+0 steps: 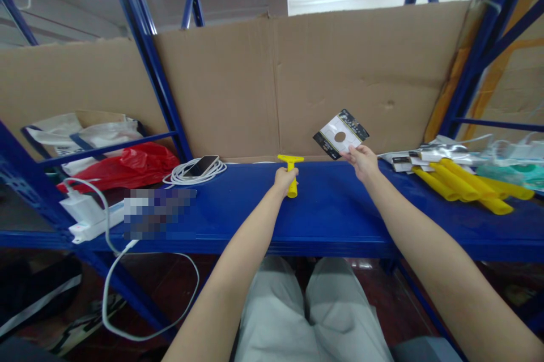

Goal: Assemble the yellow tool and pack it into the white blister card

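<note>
Both hands over blue shelf: left hand grips yellow scraper, right hand pinches card.

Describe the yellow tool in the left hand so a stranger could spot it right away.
Find the long blue shelf backed by cardboard. Near its middle, the left hand grips a small yellow scraper, upright, with a flat crossbar on top like a T. The other yellow handles lie in a pile at the shelf's right end; this one stands alone, in a hand.
</note>
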